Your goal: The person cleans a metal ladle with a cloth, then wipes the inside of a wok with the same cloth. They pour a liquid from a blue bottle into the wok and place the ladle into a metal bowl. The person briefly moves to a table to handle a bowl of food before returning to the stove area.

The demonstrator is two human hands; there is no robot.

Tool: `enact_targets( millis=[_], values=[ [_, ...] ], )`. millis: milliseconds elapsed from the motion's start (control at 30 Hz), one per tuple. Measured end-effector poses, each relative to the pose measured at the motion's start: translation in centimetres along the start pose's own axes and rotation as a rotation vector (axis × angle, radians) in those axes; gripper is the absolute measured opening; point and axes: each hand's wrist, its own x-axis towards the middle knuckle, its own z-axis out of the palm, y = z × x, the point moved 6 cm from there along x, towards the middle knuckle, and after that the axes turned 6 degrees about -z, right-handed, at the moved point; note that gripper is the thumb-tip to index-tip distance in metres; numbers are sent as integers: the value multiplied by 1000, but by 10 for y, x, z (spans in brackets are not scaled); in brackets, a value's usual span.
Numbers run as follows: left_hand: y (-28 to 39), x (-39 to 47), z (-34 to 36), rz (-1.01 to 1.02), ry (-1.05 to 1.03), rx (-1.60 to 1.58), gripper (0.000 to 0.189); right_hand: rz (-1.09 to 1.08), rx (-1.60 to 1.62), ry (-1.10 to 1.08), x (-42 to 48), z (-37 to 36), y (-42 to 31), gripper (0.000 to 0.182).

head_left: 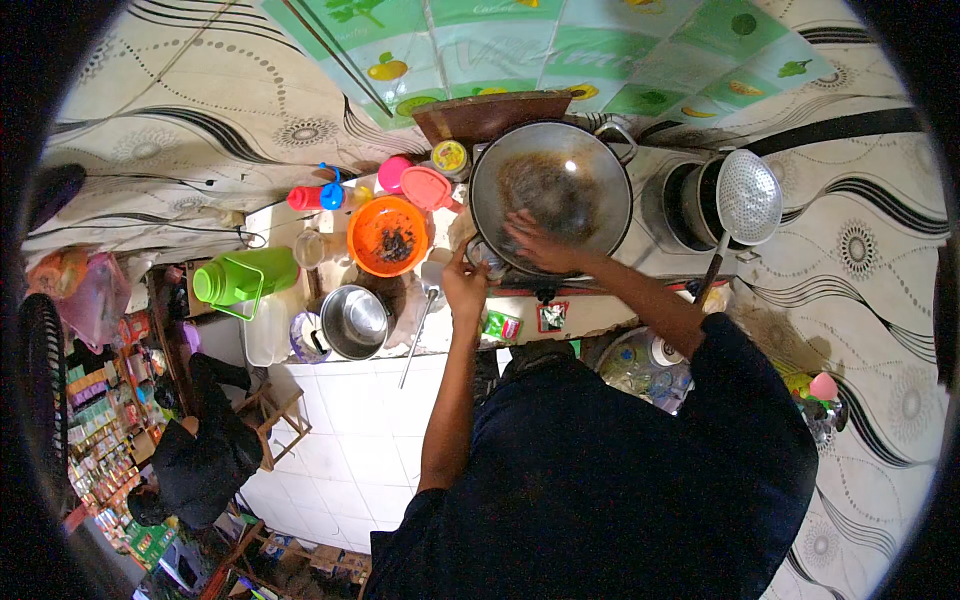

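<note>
A large metal wok [615, 202] with a browned bottom sits on the counter before me. My left hand [465, 281] grips the loop handle at its near left side. Over the near part of the wok's bowl is my right hand [541, 244], fingers spread and slightly blurred, holding nothing. Whether it touches the metal I cannot tell. To the left of the wok, an orange bowl [360, 244] contains dark pieces. A metal spatula [429, 296] lies beside my left hand, its handle jutting past the counter edge. Near the front edge lie a green packet [502, 325] and a red-edged packet [553, 316].
Dark pots [675, 202] stand on the right, with a perforated skimmer [748, 195] across them. Leftward are a steel pot [355, 322], a green thermos [247, 277] and a red bottle [304, 198]. A person in dark clothing [202, 465] sits at lower left near shelves of goods.
</note>
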Motion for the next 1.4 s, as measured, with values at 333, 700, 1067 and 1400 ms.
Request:
enact_targets(
  millis=[333,700,1067,1400],
  values=[
    [3,-1,3,-14,-39,-50,53,-1,-277,566,27,-14,20,62],
    [-2,-9,15,0,4,-33,52,615,-703,641,-112,-226,95,48],
    [5,-3,7,8,-38,23,55,137,642,561,18,4,2,47],
    [5,-1,5,77,37,172,56,293,534,651,-109,-128,81,27]
  ],
)
